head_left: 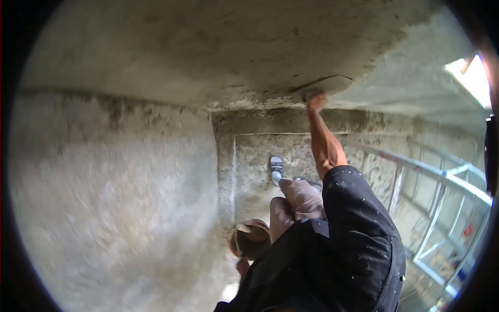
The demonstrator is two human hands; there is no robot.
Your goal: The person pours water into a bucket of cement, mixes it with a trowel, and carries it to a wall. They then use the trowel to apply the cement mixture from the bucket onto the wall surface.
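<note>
My right arm stretches up to the plastered surface, and my right hand [316, 102] is closed at its lower edge, blurred by motion. It grips what looks like a plastering trowel [327, 84], whose flat blade lies against the grey plaster and blends into it. Low on the left, only a small part of my left hand [242, 266] shows, beside a round brown container [252, 240] with a pale rim or handle piece. The hand appears to hold this container from below; its fingers are mostly hidden.
A rough grey wall [114, 197] rises close on the left. Metal scaffold frames [444, 177] stand at the right. Beneath me, a sandalled foot [276, 166] rests on a stained surface. Bright light enters through an opening [472, 78] at the upper right.
</note>
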